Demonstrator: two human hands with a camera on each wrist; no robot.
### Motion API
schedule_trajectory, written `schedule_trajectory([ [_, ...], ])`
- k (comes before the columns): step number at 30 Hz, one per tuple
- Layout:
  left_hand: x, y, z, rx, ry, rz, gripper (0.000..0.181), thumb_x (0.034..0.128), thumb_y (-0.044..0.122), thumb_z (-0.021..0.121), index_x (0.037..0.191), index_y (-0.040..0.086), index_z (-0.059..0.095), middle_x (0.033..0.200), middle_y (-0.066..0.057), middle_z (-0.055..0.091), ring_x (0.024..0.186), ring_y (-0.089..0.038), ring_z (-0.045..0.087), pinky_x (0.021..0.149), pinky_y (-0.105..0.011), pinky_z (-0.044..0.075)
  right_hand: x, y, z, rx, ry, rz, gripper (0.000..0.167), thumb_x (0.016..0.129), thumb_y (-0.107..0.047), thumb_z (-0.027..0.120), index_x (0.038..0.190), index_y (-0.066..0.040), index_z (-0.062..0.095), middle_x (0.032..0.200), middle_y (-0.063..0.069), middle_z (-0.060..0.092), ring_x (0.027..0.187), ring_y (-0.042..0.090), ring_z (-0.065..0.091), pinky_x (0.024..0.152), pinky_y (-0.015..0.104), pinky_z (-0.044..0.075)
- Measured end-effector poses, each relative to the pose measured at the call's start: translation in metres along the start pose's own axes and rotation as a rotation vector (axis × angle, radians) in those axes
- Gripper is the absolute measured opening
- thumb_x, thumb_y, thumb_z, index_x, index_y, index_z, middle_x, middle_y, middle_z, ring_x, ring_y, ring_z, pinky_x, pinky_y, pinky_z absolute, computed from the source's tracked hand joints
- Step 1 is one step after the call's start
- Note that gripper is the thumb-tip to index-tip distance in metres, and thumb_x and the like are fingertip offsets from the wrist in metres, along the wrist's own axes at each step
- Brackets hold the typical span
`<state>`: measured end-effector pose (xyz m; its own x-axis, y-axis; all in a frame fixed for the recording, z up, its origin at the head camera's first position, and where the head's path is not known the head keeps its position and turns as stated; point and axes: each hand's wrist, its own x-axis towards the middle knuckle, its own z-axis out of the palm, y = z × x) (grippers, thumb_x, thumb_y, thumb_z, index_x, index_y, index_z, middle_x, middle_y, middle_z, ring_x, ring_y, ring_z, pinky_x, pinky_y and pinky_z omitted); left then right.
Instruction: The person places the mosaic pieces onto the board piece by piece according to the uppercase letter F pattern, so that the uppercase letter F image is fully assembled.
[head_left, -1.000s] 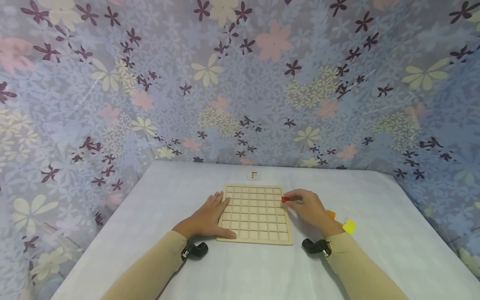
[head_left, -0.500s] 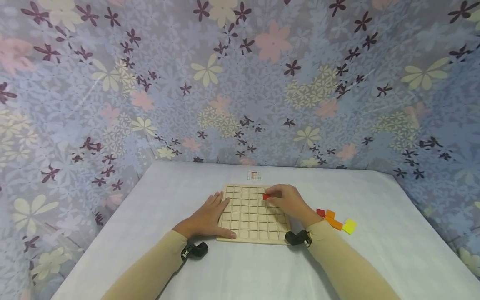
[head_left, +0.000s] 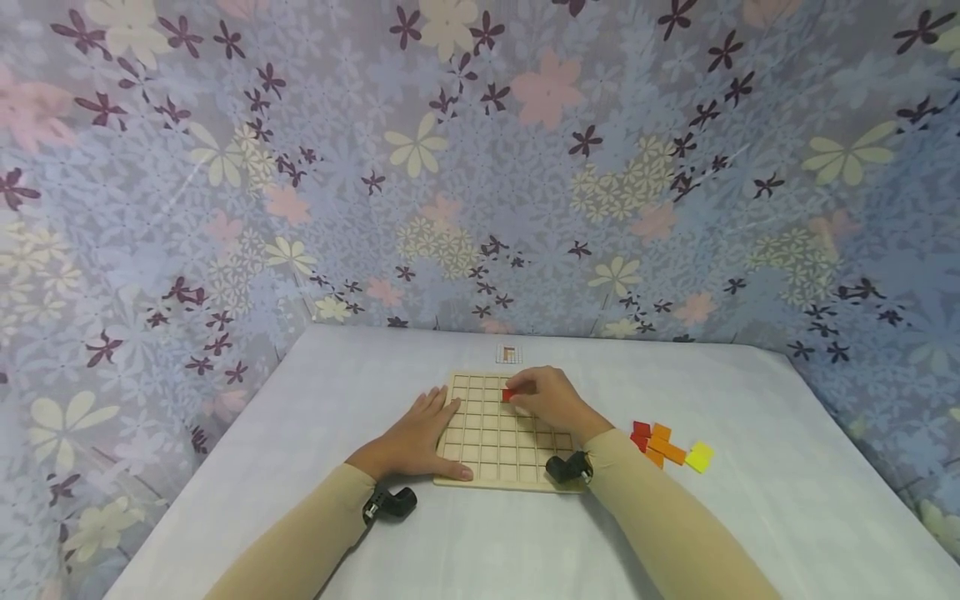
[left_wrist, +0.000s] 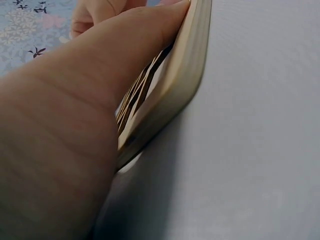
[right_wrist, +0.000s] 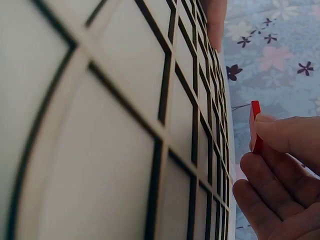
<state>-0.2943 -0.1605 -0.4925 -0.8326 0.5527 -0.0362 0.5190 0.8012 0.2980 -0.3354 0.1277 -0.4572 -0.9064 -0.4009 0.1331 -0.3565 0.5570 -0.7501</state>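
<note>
A wooden grid board (head_left: 491, 454) with square cells lies flat on the white table. My left hand (head_left: 416, 437) rests on its left edge, fingers spread and the thumb along the near left corner; in the left wrist view the thumb (left_wrist: 145, 30) lies on the board's rim. Over the upper middle of the board, my right hand (head_left: 555, 400) pinches a red square tile (head_left: 507, 395) between thumb and fingers. The right wrist view shows that tile (right_wrist: 255, 127) held on edge, just apart from the grid.
Right of the board lie loose red tiles (head_left: 641, 429), orange tiles (head_left: 667, 450) and a yellow tile (head_left: 700, 457). Behind the board is a small printed grid card (head_left: 509, 354) with a coloured pattern. A flowered cloth (head_left: 480, 167) hangs behind the table.
My right hand has carried the red tile leftward from the board's right edge to above its upper middle. The loose tiles at the right have come into fuller view. My left hand stays put.
</note>
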Motion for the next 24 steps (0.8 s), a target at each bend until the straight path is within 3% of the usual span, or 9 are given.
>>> schedule_trajectory([
  [9, -0.001, 0.003, -0.006, -0.018, 0.007, 0.013, 0.133, 0.0753, 0.088, 0.068, 0.167, 0.003, 0.023, 0.172, -0.024, 0.008, 0.158, -0.038, 0.004, 0.126, -0.047, 0.004, 0.015, -0.006, 0.01, -0.052, 0.006, -0.023, 0.025, 0.095, -0.007, 0.08, 0.119, 0.001, 0.077, 0.106, 0.003, 0.076, 0.098, 0.019, 0.072, 0.092, 0.041, 0.057],
  [24, -0.002, 0.0, -0.001, -0.001, 0.018, 0.019, 0.133, 0.0754, 0.089, 0.067, 0.168, 0.004, 0.023, 0.172, -0.025, 0.008, 0.159, -0.038, 0.004, 0.126, -0.047, 0.005, 0.032, -0.011, 0.023, -0.097, 0.04, 0.011, 0.019, 0.093, -0.004, 0.081, 0.112, -0.002, 0.079, 0.102, 0.002, 0.077, 0.1, 0.022, 0.072, 0.094, 0.041, 0.056],
])
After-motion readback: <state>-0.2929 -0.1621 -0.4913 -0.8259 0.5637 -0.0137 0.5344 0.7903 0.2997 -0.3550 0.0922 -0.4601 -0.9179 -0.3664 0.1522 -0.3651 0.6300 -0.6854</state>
